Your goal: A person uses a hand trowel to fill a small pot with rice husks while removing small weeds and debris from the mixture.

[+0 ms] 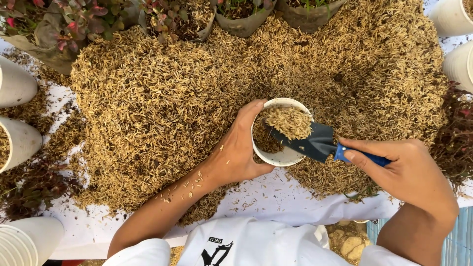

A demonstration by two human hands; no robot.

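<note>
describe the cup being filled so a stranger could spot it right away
Find the big husk pile on the white sheet. At its near edge the left hand grips a white cup. Unlike the other white cups around, a trowel of husks tips into it.

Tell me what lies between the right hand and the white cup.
In the head view, the trowel spans that gap: the right hand grips its blue handle, and its dark blade, heaped with husks, reaches over the cup.

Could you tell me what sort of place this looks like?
Probably a plant nursery potting spot: a heap of husks on a white sheet, potted seedlings, and white pots waiting around.
</note>
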